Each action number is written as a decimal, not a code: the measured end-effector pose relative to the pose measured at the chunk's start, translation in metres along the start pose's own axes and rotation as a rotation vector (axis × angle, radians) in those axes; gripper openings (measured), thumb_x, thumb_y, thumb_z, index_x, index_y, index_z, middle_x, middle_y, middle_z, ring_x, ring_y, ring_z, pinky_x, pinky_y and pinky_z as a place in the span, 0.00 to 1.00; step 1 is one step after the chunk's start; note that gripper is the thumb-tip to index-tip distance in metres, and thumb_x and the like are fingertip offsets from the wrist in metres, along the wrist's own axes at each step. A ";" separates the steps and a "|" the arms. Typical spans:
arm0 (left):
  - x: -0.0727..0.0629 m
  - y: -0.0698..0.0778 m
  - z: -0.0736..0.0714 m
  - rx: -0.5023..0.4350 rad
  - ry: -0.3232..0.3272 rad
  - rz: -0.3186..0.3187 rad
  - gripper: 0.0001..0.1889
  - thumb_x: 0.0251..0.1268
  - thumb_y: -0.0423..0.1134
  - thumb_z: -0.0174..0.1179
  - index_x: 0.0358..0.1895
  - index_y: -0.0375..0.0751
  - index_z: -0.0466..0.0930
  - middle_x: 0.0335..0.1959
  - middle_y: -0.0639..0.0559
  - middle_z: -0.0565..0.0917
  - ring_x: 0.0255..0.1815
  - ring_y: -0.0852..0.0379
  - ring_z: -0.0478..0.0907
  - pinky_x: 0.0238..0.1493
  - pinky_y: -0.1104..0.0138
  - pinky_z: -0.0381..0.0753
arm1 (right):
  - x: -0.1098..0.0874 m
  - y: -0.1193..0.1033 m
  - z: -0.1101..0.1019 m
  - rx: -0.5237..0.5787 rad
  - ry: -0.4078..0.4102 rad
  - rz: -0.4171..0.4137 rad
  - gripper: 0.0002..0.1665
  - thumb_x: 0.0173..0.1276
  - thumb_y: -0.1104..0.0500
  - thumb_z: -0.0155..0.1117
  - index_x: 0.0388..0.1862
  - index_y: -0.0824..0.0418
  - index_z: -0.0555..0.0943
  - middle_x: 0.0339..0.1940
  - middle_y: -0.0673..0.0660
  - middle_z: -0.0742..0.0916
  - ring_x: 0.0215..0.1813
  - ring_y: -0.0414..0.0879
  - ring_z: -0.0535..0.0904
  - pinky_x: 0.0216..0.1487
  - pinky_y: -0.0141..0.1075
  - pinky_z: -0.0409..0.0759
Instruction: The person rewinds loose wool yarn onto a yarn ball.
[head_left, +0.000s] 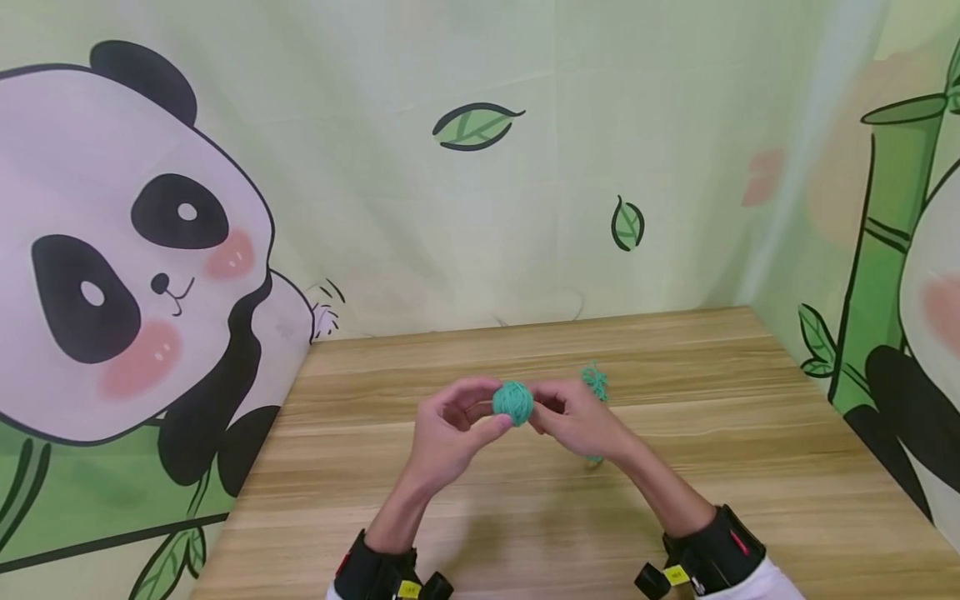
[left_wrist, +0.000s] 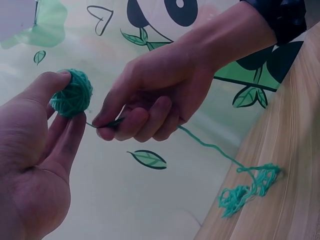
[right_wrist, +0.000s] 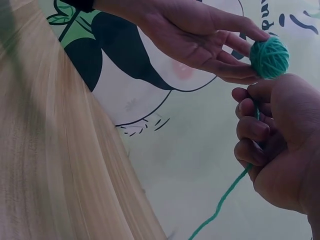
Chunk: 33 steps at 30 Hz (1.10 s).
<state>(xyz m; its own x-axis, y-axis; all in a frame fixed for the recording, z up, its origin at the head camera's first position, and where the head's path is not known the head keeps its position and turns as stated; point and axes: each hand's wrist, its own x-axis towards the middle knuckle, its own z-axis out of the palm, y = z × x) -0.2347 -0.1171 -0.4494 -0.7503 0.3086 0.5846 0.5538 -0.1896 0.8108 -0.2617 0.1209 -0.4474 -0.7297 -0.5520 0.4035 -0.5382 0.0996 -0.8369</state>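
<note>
A small ball of teal yarn is held above the table between the thumb and fingers of my left hand. Just to its right, my right hand pinches the yarn strand close to the ball, with its fingers curled round it. In the left wrist view the strand runs out of the right hand down to a loose heap of yarn on the table. Most of that heap is hidden behind the right hand in the head view. The right wrist view shows the wound ball at the left fingertips.
The wood-grain table spreads under both hands. Behind it hangs a pale green backdrop with printed pandas, leaves and bamboo. Each wrist wears a black band.
</note>
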 end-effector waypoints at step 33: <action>0.002 -0.014 -0.008 -0.029 0.073 -0.072 0.21 0.71 0.22 0.74 0.64 0.20 0.82 0.56 0.60 0.94 0.57 0.63 0.93 0.62 0.67 0.95 | -0.018 -0.046 0.010 -0.478 -0.006 -0.362 0.14 0.82 0.69 0.67 0.35 0.55 0.81 0.23 0.43 0.73 0.28 0.24 0.62 0.28 0.19 0.66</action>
<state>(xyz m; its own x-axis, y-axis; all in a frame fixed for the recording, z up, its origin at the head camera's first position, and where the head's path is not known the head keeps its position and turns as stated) -0.2468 -0.1210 -0.4592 -0.8124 0.2539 0.5249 0.4881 -0.1963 0.8504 -0.2194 0.1176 -0.4201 -0.4631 -0.6250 0.6284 -0.8831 0.2653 -0.3870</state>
